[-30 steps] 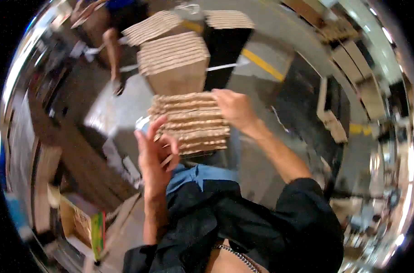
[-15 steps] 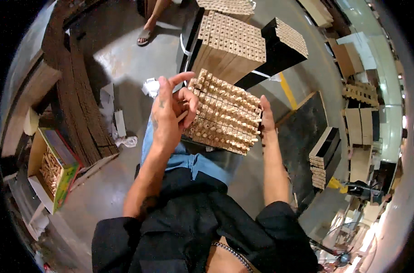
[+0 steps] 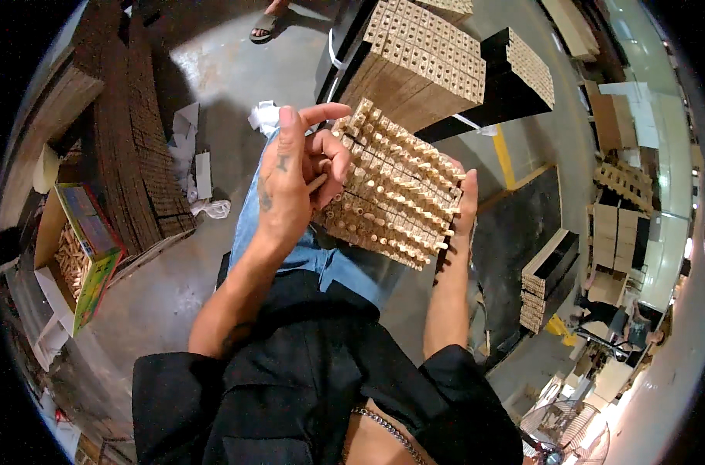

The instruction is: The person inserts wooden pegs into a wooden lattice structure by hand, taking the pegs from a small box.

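In front of me is a bundle of narrow wooden boards (image 3: 395, 209), its drilled face turned up and tilted. Rows of light wooden dowels (image 3: 405, 172) stick out of the holes; along the near left part, several holes show no raised peg. My right hand (image 3: 465, 203) grips the bundle's right edge, thumb on the side. At the left edge, my left hand (image 3: 284, 182) is closed, fingers curled round a wooden dowel (image 3: 318, 184), with the index finger stretched toward the bundle's far left corner. Whether that hand holds more dowels is hidden.
An open cardboard box (image 3: 52, 288) of loose dowels stands at left, beside stacked dark boards (image 3: 143, 155). Beyond the bundle stand tall drilled stacks (image 3: 422, 85). Another stack (image 3: 550, 275) lies at right. A person's sandaled foot (image 3: 264, 29) shows at the far side.
The whole view has shifted, with the tall stacks now farther right and higher. Both hands keep much the same hold on the bundle and the dowel. The other person's foot sits nearer the top edge.
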A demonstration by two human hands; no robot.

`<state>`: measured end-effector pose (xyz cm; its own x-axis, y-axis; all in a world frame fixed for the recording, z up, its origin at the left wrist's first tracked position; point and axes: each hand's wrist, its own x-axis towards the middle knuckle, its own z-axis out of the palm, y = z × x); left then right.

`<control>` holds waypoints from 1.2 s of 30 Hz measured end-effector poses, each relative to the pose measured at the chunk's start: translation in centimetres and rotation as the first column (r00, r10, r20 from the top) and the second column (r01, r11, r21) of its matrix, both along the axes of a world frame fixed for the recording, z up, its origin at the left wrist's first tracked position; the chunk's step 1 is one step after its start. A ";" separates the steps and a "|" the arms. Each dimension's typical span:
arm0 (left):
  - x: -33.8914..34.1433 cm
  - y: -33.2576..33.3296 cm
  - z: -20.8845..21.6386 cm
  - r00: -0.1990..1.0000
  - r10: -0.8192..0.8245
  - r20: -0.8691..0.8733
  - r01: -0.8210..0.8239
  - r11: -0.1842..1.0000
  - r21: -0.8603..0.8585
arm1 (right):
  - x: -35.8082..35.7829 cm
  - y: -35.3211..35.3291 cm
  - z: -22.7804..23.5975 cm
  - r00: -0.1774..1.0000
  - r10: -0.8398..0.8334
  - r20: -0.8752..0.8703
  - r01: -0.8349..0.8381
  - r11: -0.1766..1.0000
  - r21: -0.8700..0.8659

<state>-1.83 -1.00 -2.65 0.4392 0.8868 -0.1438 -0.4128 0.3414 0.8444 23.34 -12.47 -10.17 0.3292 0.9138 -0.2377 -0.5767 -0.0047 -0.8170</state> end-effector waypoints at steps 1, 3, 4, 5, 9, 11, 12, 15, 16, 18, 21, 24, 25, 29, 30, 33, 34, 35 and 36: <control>0.0 0.0 0.1 1.000 0.020 -0.005 -0.020 1.000 -0.001 | 0.5 -0.2 -0.7 0.999 -0.010 0.032 0.010 1.000 0.007; 0.1 -0.1 0.3 0.999 0.040 -0.031 -0.040 0.999 0.001 | 0.4 0.0 -0.9 0.999 -0.007 0.035 0.005 0.998 0.055; 0.2 -0.1 0.3 0.999 0.037 -0.033 -0.037 0.999 -0.004 | 0.2 -0.1 -0.8 0.999 -0.010 0.033 0.008 0.999 0.051; 0.2 -0.1 0.3 0.998 0.037 -0.045 -0.038 0.999 -0.005 | -0.2 -0.2 -0.8 0.999 -0.043 0.024 0.042 0.997 0.059; 0.5 -0.2 0.3 0.998 0.044 -0.054 -0.046 0.999 -0.029 | 0.8 -0.2 -1.6 0.997 -0.077 0.026 0.076 0.995 0.062; 0.3 -0.4 0.6 0.996 0.054 -0.071 -0.055 0.998 -0.021 | 0.8 -0.1 -1.2 0.994 -0.074 0.083 0.073 0.997 0.022; 0.3 -0.5 0.6 0.995 0.059 -0.082 -0.060 0.998 -0.011 | 0.5 0.1 -0.8 0.994 -0.076 0.077 0.075 0.997 0.016; 0.0 -0.3 0.7 0.996 0.044 -0.078 -0.047 0.999 -0.027 | -0.3 0.6 0.1 0.978 -0.168 0.122 0.175 0.984 -0.045; 0.1 -0.4 0.8 0.993 0.068 -0.101 -0.072 0.997 -0.038 | -0.6 0.5 -0.1 0.979 -0.167 0.120 0.174 0.983 -0.051; 0.1 -0.4 0.7 0.994 0.057 -0.097 -0.061 0.998 -0.034 | -0.6 0.4 -0.1 0.970 -0.188 0.152 0.196 0.980 -0.041; -0.1 -0.3 0.6 0.993 0.037 -0.114 -0.040 0.999 -0.023 | -0.4 0.3 -0.4 0.966 -0.173 0.191 0.181 0.983 -0.025; 0.1 -0.4 1.3 0.998 -0.005 -0.065 0.003 1.000 -0.025 | 0.3 0.3 -0.3 0.962 -0.136 0.237 0.147 0.989 -0.028; 0.2 -0.7 1.5 1.000 -0.030 0.001 0.030 0.999 -0.032 | 0.5 -0.3 -0.2 0.967 -0.102 0.234 0.119 0.991 -0.061; 0.7 -3.2 2.8 0.956 -0.292 0.019 0.293 0.953 -0.081 | -0.8 -1.0 2.7 0.572 -0.207 0.794 0.332 0.943 0.007; 0.7 -4.1 2.6 0.933 -0.356 0.050 0.360 0.926 -0.117 | -2.8 -1.9 4.7 0.463 -0.190 0.866 0.260 0.963 0.073; 1.6 -6.4 2.5 0.917 -0.398 -0.035 0.388 0.907 -0.166 | -8.1 -5.4 11.1 -0.005 -0.070 0.998 -0.051 0.996 0.069; 1.9 -7.2 2.5 0.914 -0.402 -0.054 0.388 0.906 -0.169 | -9.8 -5.8 12.0 -0.077 -0.082 0.994 -0.282 0.958 0.057; 2.3 -7.9 2.6 0.921 -0.370 -0.124 0.356 0.926 -0.124 | -11.6 -6.4 12.0 -0.212 -0.024 0.977 -0.278 0.960 -0.037; 2.4 -8.3 2.8 0.904 -0.379 -0.195 0.360 0.924 -0.130 | -13.0 -7.1 11.5 -0.155 -0.028 0.987 -0.199 0.980 -0.003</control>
<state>0.60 -9.29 0.15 0.6831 0.6460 -0.3408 -0.0566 0.5120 0.8571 10.34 -19.57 1.32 -0.0027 0.9331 0.3595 0.8810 0.1723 -0.4407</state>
